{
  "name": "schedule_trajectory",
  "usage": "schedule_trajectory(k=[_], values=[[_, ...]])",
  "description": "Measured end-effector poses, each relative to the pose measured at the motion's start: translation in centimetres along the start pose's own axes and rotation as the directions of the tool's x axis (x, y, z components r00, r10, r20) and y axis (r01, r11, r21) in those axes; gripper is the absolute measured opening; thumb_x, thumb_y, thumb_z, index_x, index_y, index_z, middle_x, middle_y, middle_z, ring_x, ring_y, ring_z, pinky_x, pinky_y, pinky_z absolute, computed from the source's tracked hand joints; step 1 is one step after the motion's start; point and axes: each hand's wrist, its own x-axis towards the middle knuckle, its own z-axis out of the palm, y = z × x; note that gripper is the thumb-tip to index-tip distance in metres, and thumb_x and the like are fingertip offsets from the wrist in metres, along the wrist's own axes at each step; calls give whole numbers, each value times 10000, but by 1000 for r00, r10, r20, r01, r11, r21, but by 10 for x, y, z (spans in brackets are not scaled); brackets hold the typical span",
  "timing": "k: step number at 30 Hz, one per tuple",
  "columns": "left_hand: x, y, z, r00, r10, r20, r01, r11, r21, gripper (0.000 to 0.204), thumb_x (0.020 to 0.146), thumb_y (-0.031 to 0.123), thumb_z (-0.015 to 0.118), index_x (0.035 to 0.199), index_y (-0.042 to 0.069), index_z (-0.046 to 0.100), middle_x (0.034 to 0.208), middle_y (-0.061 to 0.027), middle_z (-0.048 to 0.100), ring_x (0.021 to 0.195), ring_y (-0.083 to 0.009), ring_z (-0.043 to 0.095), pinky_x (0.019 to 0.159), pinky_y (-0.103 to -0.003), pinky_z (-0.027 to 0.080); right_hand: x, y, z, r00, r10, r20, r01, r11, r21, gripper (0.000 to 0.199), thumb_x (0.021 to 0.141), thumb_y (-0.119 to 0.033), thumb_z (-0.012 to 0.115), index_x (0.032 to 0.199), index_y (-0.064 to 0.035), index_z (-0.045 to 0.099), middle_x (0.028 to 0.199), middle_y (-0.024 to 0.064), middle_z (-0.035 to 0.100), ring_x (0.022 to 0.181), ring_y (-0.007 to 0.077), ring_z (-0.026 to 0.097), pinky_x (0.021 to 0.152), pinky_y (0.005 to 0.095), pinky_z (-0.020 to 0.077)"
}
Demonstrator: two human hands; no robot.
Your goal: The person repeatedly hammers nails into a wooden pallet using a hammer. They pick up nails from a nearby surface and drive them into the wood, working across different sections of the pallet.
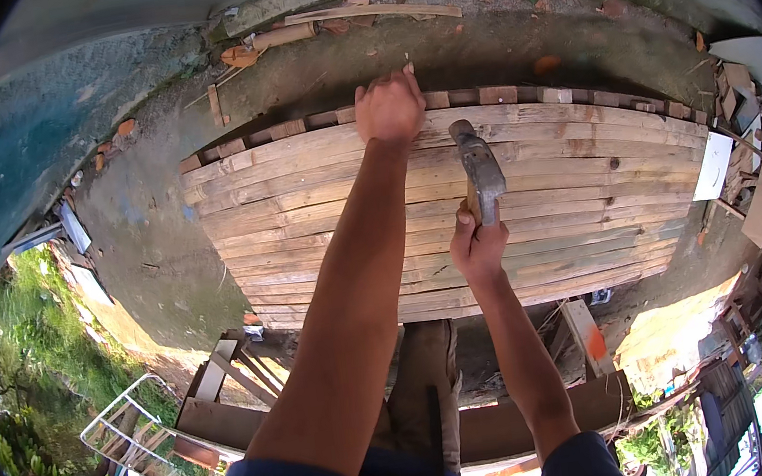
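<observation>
Left arm extended far forward, nearly straight; left hand at the far edge of the slatted bamboo panel, over its row of wood ends. Fingers curled in; cannot tell whether they pinch anything. Right arm reaches less far; right hand wrapped around the hammer, metal head over the panel, right of the left hand.

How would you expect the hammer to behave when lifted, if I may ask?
The hammer likely feels heavy for its size, as its thick grey head looks metal. It may tip head-first if the right hand loosens, since that head sits beyond the grip.
</observation>
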Motion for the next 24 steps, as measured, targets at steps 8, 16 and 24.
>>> schedule_trajectory(k=[8,16,24], values=[[0,0,-1,1000,-4,8,4,1000,-5,433,1047,297,413,855,56,716,906,-178,741,888,-345,714,885,-481,495,-8,10,8,987,138,85,-130,987,-91,285,919,-185,644,1105,-12,515,690,158,635,578,373,680,525,419,537],[9,1,-2,1000,-4,-21,4,1000,-8,444,1050,303,404,853,57,717,913,-182,743,885,-344,718,899,-480,497,-5,20,11,980,176,88,-162,976,-145,250,910,-147,621,1090,-5,520,661,176,628,578,388,671,520,438,530],[7,2,-5,999,-27,23,27,1000,-7,446,1050,307,400,873,63,728,902,-183,743,894,-335,719,923,-456,489,-8,20,2,972,227,56,-219,968,-124,246,959,-176,593,1131,-8,541,674,170,634,575,379,671,522,432,524]])
